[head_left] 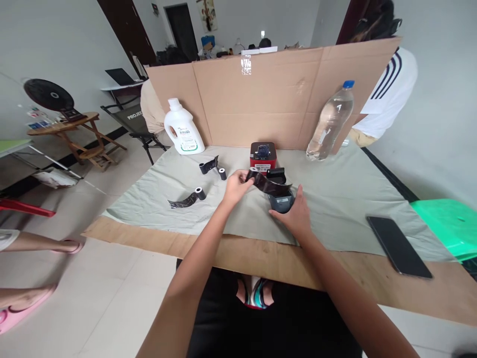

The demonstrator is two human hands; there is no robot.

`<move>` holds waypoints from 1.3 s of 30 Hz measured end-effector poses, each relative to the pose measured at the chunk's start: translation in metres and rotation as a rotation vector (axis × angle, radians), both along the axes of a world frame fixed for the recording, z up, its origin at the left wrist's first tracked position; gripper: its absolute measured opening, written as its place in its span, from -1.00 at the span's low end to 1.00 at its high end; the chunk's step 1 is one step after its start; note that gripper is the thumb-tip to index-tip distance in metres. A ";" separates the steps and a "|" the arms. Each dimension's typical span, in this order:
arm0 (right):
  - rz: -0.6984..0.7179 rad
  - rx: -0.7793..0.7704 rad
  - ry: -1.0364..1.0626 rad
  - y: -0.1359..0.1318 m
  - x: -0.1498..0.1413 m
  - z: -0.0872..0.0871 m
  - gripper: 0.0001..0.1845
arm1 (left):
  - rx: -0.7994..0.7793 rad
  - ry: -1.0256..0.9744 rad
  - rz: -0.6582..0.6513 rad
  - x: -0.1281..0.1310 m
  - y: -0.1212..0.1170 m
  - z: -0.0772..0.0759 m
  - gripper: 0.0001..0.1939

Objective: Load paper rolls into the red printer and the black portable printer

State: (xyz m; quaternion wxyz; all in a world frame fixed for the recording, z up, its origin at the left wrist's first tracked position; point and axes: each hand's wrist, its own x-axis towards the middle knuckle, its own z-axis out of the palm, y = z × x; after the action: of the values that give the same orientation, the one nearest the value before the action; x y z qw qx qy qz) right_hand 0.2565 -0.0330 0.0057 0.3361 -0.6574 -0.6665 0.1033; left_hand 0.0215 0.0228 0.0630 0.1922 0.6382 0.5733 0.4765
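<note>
My left hand (235,189) pinches a small roll of black paper or film (257,178), its loose dark strip stretching right over a small dark grey device (281,203). The device looks like a portable receipt printer; its black lid (276,175) appears raised behind the strip. My right hand (296,215) grips the device from the right and front, thumb and fingers around its body. The strip partly hides its top. Left on the cloth lie another dark roll (200,193) with its tail unrolled, and farther back two small rolls (222,174) beside a curled strip (213,163).
Behind the device stands a red and black box (263,165). A white jug (183,129) and a water bottle (331,124) stand against a cardboard screen (257,104). A phone (398,246) lies at the right front edge. People sit beyond the screen.
</note>
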 end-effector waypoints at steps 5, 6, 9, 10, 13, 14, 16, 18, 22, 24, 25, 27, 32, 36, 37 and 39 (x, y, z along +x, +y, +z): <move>-0.003 0.015 -0.006 -0.001 -0.002 -0.001 0.48 | -0.187 0.376 0.173 -0.067 -0.009 -0.007 -0.75; -0.002 0.016 -0.008 -0.001 -0.002 -0.001 0.47 | -0.226 0.475 0.197 -0.076 -0.008 -0.004 -0.73; -0.001 0.018 -0.014 0.000 -0.002 -0.001 0.46 | -0.367 0.726 0.242 -0.096 0.002 0.013 -0.68; -0.002 0.018 -0.015 0.000 -0.002 -0.001 0.46 | -0.426 0.796 0.249 -0.101 0.007 0.018 -0.66; -0.003 0.016 -0.018 0.000 -0.002 -0.002 0.45 | -0.596 0.936 0.245 -0.112 0.022 0.029 -0.62; -0.002 0.018 -0.018 0.000 -0.002 -0.002 0.45 | -0.638 0.957 0.236 -0.115 0.026 0.030 -0.62; 0.000 0.026 -0.016 0.000 -0.002 -0.002 0.45 | -0.695 0.973 0.214 -0.120 0.032 0.029 -0.61; -0.001 0.029 -0.013 0.000 -0.002 -0.002 0.45 | -0.725 0.985 0.192 -0.124 0.034 0.027 -0.61; 0.001 0.004 -0.004 0.000 -0.002 -0.001 0.46 | -0.732 1.031 0.170 -0.127 0.033 0.030 -0.63; -0.004 -0.005 0.000 0.000 -0.002 -0.001 0.46 | -0.687 1.053 0.173 -0.127 0.036 0.036 -0.58; -0.006 -0.008 0.001 0.000 -0.002 -0.001 0.47 | -0.654 1.059 0.178 -0.126 0.038 0.039 -0.53; -0.005 -0.016 -0.001 0.000 -0.001 -0.001 0.48 | -0.584 1.064 0.173 -0.123 0.047 0.043 -0.44; 0.000 -0.008 -0.021 0.000 -0.001 -0.001 0.46 | -0.519 1.068 0.070 -0.109 0.077 0.036 -0.46; -0.008 -0.009 -0.030 0.002 -0.001 -0.002 0.46 | -0.479 1.049 0.087 -0.104 0.090 0.028 -0.58; -0.008 -0.011 -0.029 0.002 0.000 -0.002 0.47 | -0.451 1.031 0.105 -0.104 0.090 0.028 -0.60; -0.001 -0.008 -0.027 0.002 0.000 -0.002 0.47 | -0.368 0.853 0.148 -0.104 0.088 0.030 -0.62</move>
State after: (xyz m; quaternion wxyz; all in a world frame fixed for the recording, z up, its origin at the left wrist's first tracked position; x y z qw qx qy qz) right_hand 0.2564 -0.0310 0.0037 0.3243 -0.6605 -0.6702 0.0969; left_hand -0.0823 0.1105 0.0934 0.0150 0.6899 0.7200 0.0743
